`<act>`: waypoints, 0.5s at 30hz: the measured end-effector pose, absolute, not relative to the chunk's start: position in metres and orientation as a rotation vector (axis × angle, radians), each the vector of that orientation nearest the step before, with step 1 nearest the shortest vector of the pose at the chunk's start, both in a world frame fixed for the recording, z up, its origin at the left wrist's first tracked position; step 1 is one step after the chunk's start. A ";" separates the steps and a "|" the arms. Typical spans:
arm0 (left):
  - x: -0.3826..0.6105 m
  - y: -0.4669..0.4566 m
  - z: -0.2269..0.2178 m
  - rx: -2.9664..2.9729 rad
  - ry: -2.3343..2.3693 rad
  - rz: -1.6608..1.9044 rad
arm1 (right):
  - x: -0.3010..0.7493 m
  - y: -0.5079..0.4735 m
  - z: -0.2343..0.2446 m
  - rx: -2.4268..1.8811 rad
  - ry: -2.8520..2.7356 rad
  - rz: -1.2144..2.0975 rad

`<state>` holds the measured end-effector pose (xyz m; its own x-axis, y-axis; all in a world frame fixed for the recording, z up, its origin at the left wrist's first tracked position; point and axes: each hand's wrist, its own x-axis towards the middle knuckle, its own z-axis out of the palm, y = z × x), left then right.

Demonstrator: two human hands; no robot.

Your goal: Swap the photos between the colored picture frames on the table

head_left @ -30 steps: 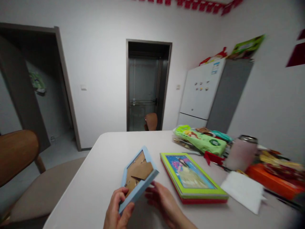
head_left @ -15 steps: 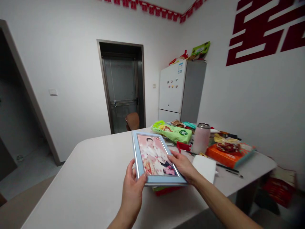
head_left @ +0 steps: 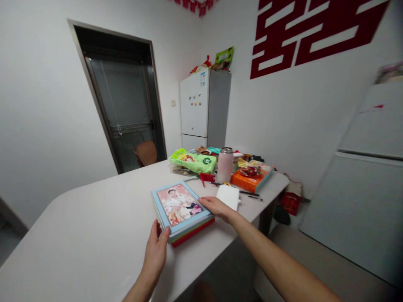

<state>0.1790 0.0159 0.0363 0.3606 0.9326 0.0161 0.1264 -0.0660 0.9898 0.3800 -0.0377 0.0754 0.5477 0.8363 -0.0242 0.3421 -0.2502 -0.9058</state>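
Note:
A light-blue picture frame (head_left: 179, 206) with a photo facing up lies on top of a stack of frames, green and red edges (head_left: 193, 228) showing beneath it, on the white table (head_left: 94, 235). My left hand (head_left: 156, 249) grips the stack's near left corner, thumb on top. My right hand (head_left: 215, 206) rests on the frame's right edge, fingers curled over it.
Beyond the stack lie a white folded cloth (head_left: 228, 196), a pink tumbler (head_left: 225, 165), a green packet (head_left: 193, 161), an orange box (head_left: 250, 178) and pens. A white fridge (head_left: 203, 109) stands in the far corner, another appliance (head_left: 362, 184) at the right, a dark doorway (head_left: 126, 100) behind.
The blue frame was turned from back-side-up to photo-side-up, then lowered onto the green and red frames. My view swung to the right.

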 end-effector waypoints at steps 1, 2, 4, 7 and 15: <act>0.176 0.016 0.035 1.480 1.014 0.862 | 0.376 -0.042 0.071 -1.825 -0.959 0.652; 0.173 0.017 0.034 1.473 1.014 0.837 | 0.370 -0.044 0.066 -1.818 -0.950 0.655; 0.164 0.023 0.034 1.463 0.991 0.838 | 0.356 -0.041 0.058 -1.794 -0.943 0.654; 0.143 0.043 0.038 1.380 0.994 0.925 | 0.329 -0.019 0.053 -1.751 -0.957 0.661; 0.068 0.124 0.053 1.198 1.254 1.029 | 0.254 0.070 0.070 -1.665 -1.014 0.779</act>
<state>0.0682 0.1244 0.0527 0.0744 0.9891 -0.1274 0.0682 0.1224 0.9901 0.2545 0.0704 0.0699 0.4418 0.8967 -0.0252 0.2561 -0.1530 -0.9545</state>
